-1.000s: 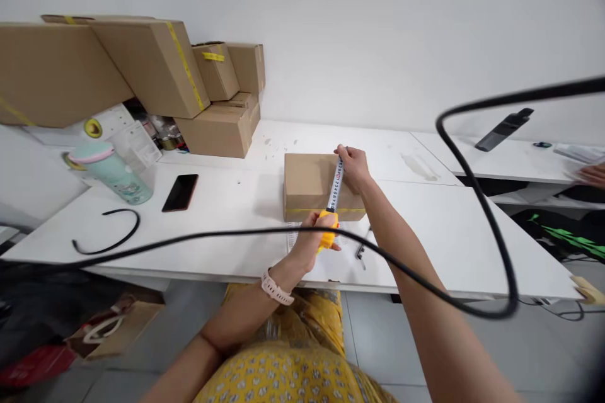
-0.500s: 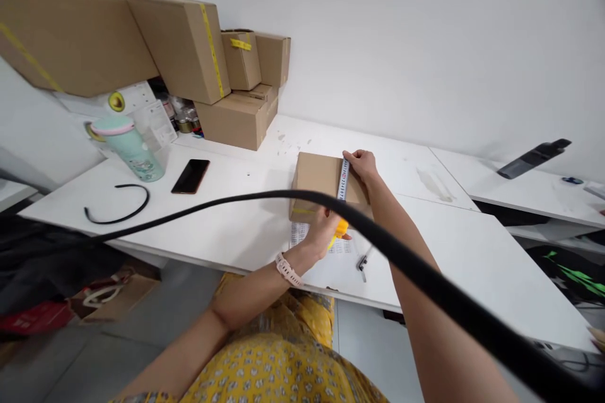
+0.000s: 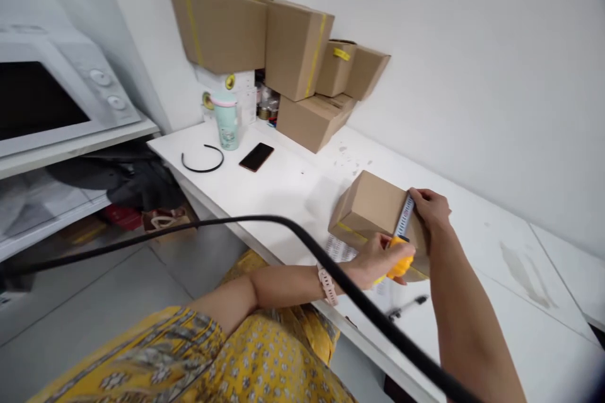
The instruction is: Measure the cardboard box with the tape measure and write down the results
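Note:
A small brown cardboard box (image 3: pixel 371 206) with a yellow tape strip lies on the white table (image 3: pixel 283 182). My left hand (image 3: pixel 375 257) is closed round the yellow case of a tape measure (image 3: pixel 399 262) at the box's near edge. The white blade (image 3: pixel 405 216) runs across the box top to its far edge, where my right hand (image 3: pixel 430 208) pinches its end. A printed sheet (image 3: pixel 338 247) lies under the box's near side.
A pen (image 3: pixel 406 306) lies on the table by my right forearm. Stacked cardboard boxes (image 3: pixel 288 50), a mint tumbler (image 3: pixel 227 119), a black phone (image 3: pixel 256 156) and a black curved band (image 3: pixel 203 159) are further left. A microwave (image 3: pixel 51 91) stands at far left. A black cable (image 3: pixel 307 245) crosses the foreground.
The view has swung left, bringing the microwave in. Both hands keep the tape stretched across the box; the dangling black cable has shifted lower.

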Demonstrator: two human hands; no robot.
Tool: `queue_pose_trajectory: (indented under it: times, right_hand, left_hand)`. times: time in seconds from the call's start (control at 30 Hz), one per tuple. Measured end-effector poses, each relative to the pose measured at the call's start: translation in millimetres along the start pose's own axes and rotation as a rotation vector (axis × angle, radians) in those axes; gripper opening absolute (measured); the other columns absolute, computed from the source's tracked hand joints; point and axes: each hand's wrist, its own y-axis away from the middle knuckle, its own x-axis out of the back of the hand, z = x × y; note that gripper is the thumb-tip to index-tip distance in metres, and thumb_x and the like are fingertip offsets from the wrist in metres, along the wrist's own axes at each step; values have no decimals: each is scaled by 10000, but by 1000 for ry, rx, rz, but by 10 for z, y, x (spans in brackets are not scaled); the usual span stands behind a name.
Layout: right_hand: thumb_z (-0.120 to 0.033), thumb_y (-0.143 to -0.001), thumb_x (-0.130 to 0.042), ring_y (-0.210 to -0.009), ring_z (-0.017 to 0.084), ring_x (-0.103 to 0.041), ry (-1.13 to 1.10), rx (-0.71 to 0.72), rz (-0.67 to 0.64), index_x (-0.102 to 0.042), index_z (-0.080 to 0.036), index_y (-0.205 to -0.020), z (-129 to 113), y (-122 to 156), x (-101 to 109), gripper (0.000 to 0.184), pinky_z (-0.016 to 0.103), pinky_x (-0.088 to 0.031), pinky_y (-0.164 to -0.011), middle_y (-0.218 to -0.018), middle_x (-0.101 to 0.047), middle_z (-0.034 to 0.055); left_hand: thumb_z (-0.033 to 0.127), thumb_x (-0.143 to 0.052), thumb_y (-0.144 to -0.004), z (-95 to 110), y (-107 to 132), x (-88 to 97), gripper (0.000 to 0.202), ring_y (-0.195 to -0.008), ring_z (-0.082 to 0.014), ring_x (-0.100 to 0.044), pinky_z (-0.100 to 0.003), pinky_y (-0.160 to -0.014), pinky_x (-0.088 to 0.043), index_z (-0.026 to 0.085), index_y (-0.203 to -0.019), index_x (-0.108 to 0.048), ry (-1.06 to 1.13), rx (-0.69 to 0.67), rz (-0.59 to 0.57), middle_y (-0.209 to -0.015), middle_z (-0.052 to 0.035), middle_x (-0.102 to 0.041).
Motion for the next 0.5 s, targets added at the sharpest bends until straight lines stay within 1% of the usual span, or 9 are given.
queue_pose_trajectory:
  times: [0.1, 0.17, 0.27, 0.37, 0.5]
  right_hand:
    - [-504, -822, -621, -1094, 347, -663, -10, -12, 4, -740, -285, -812, 8, -16, -17, 250, 641, -186, -1207, -942, -775, 80]
    - [-497, -819, -626, -1077, 342, -664, -18, 2, -9, -740, -290, -800, 20, -8, -19, 237, 633, -166, -1214, -936, -778, 80]
    - [-504, -815, -624, -1042, 316, -665, -25, 32, -22, -752, -273, -838, 29, 0, -25, 264, 634, -174, -1207, -916, -773, 61]
    - [-504, -821, -617, -1009, 295, -662, -37, 45, -33, -751, -260, -859, 25, 1, -28, 282, 635, -187, -1188, -902, -764, 48]
    - [-509, -858, -579, -995, 284, -635, -35, 77, -67, -744, -254, -896, 40, 25, -15, 306, 614, -198, -1162, -915, -754, 71]
  left_hand:
    - [310, -828, -685, 1, 15, 19, 405, -815, -196, -607, -288, -483, -548, 218, -873, -481, -11, 1, 3, -930, -40, -570]
    - [308, -818, -696, -2, 29, 24, 391, -814, -188, -601, -290, -483, -555, 212, -877, -485, -15, -1, 0, -947, -43, -563]
    - [327, -798, -723, -12, 43, 23, 391, -761, -155, -589, -280, -479, -555, 206, -912, -477, 0, -13, -7, -955, -40, -562]
    - [354, -796, -736, -31, 49, 22, 417, -714, -132, -582, -266, -480, -551, 207, -943, -466, -7, -5, -12, -922, -25, -563]
    - [390, -806, -744, -54, 52, 25, 432, -723, -124, -597, -254, -512, -559, 209, -946, -469, -16, -10, -16, -896, -9, -562]
